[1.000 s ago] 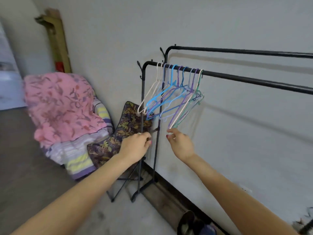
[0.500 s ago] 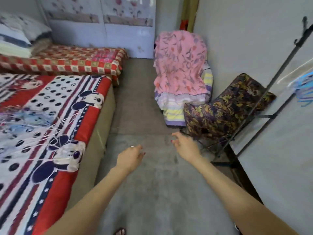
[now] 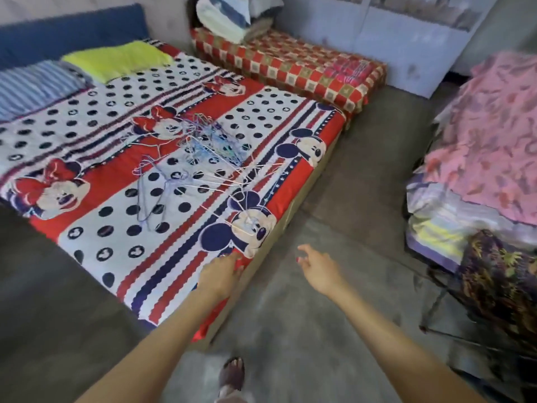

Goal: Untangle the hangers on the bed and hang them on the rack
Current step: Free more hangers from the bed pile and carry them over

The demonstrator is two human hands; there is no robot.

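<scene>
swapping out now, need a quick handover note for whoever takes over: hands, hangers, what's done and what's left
Left hand: open, holds nothing, at the near corner of the bed.
Right hand: open, holds nothing, over the floor beside the bed.
Hangers: a tangled pile of thin wire ones lies mid-bed, some strewn toward the near edge.
Rack: out of view now.
Done: cannot tell from this view.
Left: pull hangers free of the pile and carry them to the rack.

A home bedroom. Low bed (image 3: 122, 257) with a cartoon-mouse sheet, folded blankets (image 3: 116, 58) at its head; second mattress (image 3: 290, 68) in red checks, pillows (image 3: 232, 16) stacked on it; wardrobe doors (image 3: 406, 39) behind; chair (image 3: 494, 271) piled with linens (image 3: 479, 146); grey floor (image 3: 334, 315).
</scene>
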